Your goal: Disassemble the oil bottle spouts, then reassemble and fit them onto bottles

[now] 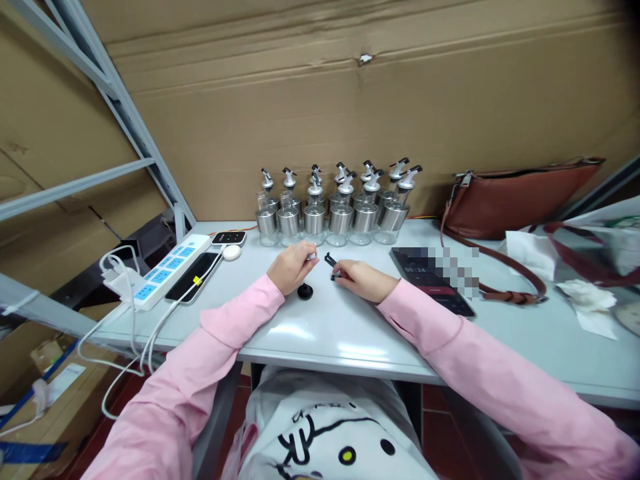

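My left hand (293,268) is closed, with a small silvery part (313,255) showing at its fingertips; most of that part is hidden. Just below those fingers a black round stopper (305,291) rests on the table. My right hand (367,279) is closed in a pinch at a small black lever piece (329,259), which points up and left from the fingers. Behind both hands stand glass bottles with steel sleeves (341,223) in two rows. Most carry silver pourer tops with black levers (346,181); two front bottles at the left (267,223) have bare necks.
A power strip (173,270), a phone (193,283) and white cables lie on the left. To the right are a dark tablet (430,280), a brown bag (515,200) with its strap, and crumpled tissues (590,297). Cardboard (310,100) walls the back.
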{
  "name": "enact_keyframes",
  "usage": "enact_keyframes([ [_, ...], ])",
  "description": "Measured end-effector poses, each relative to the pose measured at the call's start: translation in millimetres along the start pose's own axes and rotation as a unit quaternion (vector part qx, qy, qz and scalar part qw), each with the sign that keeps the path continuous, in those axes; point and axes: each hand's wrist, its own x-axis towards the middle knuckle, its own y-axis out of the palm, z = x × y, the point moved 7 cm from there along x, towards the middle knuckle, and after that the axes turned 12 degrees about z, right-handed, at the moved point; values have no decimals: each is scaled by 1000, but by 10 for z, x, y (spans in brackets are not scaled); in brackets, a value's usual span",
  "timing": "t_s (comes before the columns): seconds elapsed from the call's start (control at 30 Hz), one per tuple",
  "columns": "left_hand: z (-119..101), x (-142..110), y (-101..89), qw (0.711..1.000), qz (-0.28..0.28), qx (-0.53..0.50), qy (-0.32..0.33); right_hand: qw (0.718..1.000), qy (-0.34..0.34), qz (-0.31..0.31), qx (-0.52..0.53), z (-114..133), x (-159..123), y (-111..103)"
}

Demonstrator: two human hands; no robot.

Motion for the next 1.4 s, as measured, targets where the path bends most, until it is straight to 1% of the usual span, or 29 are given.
enact_keyframes([
  [0.07,2,-1,10,1000,1,-1,0,1000,-11,1,-10,37,0,0],
  [0.17,-27,-1,0,1000,-5,13,10,998,-61,3,-18,105,5,12],
  [0.27,-64,-19,-82,996,-50,72,9,995,-102,9,-14,129,1,31],
  [0.33,-68,-35,-133,992,-75,102,-1,993,-116,15,-9,127,-13,33],
  [0.43,-70,-44,-154,993,-81,90,5,992,-120,31,1,118,-47,11],
  [0.5,-94,-54,-176,993,-101,63,26,993,-114,17,25,120,-71,-55],
  [0.57,-129,-70,-209,990,-132,34,46,989,-115,-26,90,142,-99,-165],
  [0.6,-146,-76,-220,988,-145,20,53,981,-122,-50,144,164,-114,-218],
  [0.63,-161,-79,-224,987,-152,7,58,966,-134,-68,208,193,-125,-257],
  [0.73,-195,-83,-211,985,-160,-28,64,900,-173,-79,392,306,-128,-276],
  [0.8,-210,-88,-193,984,-161,-39,69,864,-169,-88,466,344,-118,-255],
  [0.87,-225,-91,-174,984,-156,-32,75,841,-155,-100,508,348,-107,-232],
  [0.93,-251,-86,-164,985,-149,-3,82,825,-149,-98,536,343,-95,-211],
  [1.0,-279,-62,-160,986,-138,55,79,810,-144,-95,561,328,-85,-201],
  [1.1,-278,6,-178,980,-111,159,47,786,-130,-116,593,289,-84,-204],
  [1.17,-241,59,-185,977,-73,196,29,773,-122,-131,608,280,-86,-193],
  [1.23,-190,102,-171,979,-17,200,32,764,-110,-132,622,286,-84,-157],
  [1.3,-143,122,-148,980,32,190,45,757,-95,-119,636,300,-80,-108],
  [1.4,-83,129,-123,981,63,173,59,745,-80,-105,654,313,-81,-62],
])
